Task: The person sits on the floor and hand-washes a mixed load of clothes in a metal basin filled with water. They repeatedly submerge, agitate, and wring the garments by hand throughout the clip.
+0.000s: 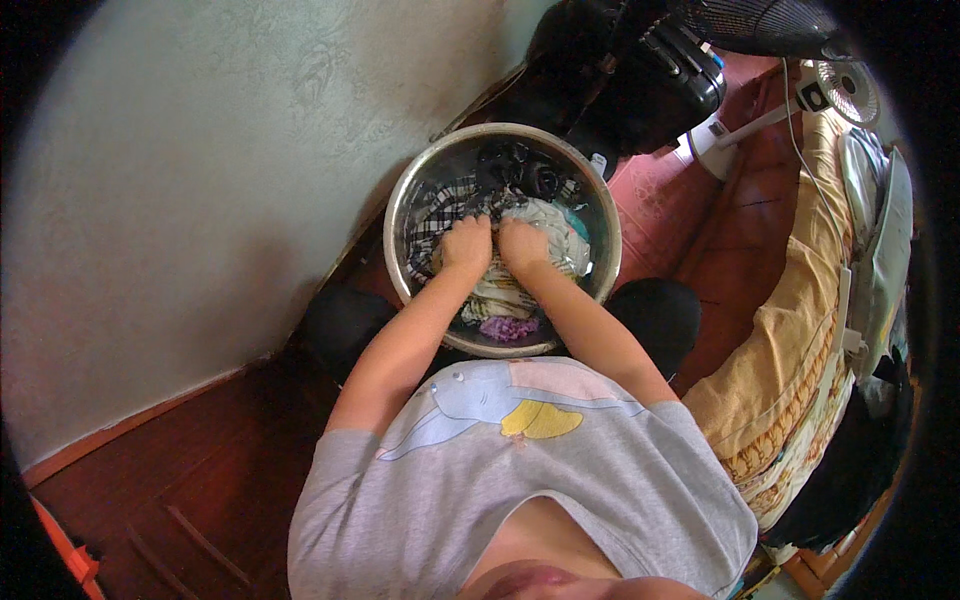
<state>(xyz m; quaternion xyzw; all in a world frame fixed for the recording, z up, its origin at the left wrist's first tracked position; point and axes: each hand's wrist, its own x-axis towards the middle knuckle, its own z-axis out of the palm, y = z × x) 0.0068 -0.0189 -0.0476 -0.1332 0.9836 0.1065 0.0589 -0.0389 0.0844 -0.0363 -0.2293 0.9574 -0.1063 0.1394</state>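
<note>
A round metal basin [391, 236] stands between my knees, filled with wet clothes and some water. My left hand [466, 244] and my right hand [523, 244] are side by side inside it, fingers curled down into the laundry. A black-and-white checked cloth [435, 216] lies beside the left hand. To the right of the other hand bulges a whitish garment [568, 244]. Pale patterned fabric [496, 296] runs below both hands, partly covered by them. Dark cloth [517, 166] fills the far side, and a ruffled purple piece [508, 328] sits at the near rim. My fingertips are hidden.
A pale wall [202, 210] rises close on the left. Beyond the basin stands a black case [675, 90], with a dark fan [765, 26] above. A white fan [846, 91] and a bed with a tan cover [772, 322] are at right; a cable crosses the bed.
</note>
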